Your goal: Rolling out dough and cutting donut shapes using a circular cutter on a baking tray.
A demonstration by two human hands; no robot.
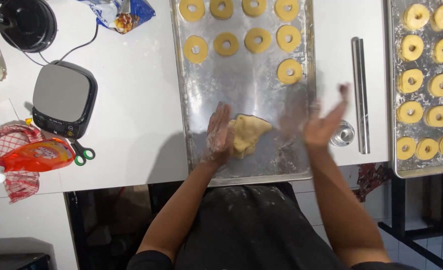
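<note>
A lump of pale yellow dough (pixel 249 132) lies on the near part of a floured metal baking tray (pixel 241 85). My left hand (pixel 218 132), dusted with flour, rests flat against the dough's left side, fingers straight. My right hand (pixel 324 122) is raised to the right of the dough, apart from it, fingers spread and blurred. Several ring-shaped dough pieces (pixel 256 40) sit in rows on the far part of the tray.
A metal rolling pin (pixel 360 92) and a small round cutter (pixel 342 134) lie right of the tray. A second tray (pixel 395 100) of dough rings is at far right. At left are a digital scale (pixel 64 97), scissors (pixel 83 151), an orange bottle (pixel 36 155) and a checked cloth (pixel 11 137).
</note>
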